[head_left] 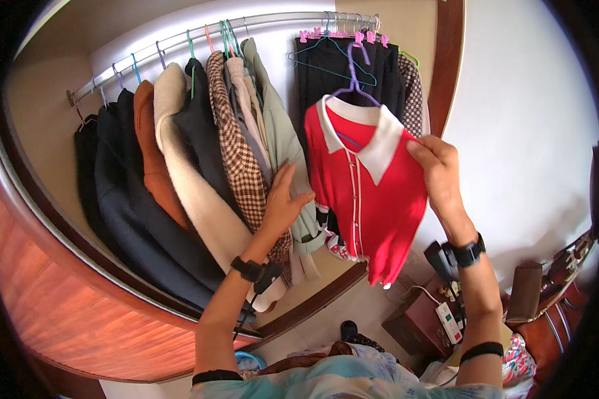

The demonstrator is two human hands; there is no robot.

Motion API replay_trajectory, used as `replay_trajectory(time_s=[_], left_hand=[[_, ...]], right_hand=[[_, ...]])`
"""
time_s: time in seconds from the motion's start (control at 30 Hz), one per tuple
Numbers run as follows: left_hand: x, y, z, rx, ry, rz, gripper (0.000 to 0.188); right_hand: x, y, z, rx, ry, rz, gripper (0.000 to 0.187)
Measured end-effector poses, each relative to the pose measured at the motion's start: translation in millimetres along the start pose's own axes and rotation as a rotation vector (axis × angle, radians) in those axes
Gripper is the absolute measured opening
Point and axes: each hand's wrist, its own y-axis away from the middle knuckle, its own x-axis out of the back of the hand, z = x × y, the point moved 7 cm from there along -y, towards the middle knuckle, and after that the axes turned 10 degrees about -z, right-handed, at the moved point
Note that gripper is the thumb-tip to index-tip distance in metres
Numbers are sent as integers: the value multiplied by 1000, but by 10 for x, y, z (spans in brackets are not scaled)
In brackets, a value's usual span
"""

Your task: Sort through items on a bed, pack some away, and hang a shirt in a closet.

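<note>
No lettering, label, number or sign can be read: not on the red cardigan [386, 209], nor on the black wrist devices [470, 253], nor on the white power strip [448, 322], too small to make out

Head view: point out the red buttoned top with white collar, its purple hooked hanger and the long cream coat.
Red buttoned top with white collar [389, 206], head view: front panel.
Purple hooked hanger [353, 77], head view: neck below hook.
Long cream coat [201, 196], head view: middle.
</note>
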Motion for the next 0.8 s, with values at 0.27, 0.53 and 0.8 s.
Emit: replay_trajectory(time_s=[0.27, 0.53, 0.8], left_hand=[[27, 148, 192, 94, -116, -97, 79], [-43, 792, 325, 223, 58, -322, 58], [0, 1875, 56, 672, 203, -313, 38]], right_hand=[[-508, -1350, 587, 121, -32, -80, 21], [-1170, -2441, 648, 138, -1, -56, 26], [-1771, -3126, 234, 228, -89, -20, 27]])
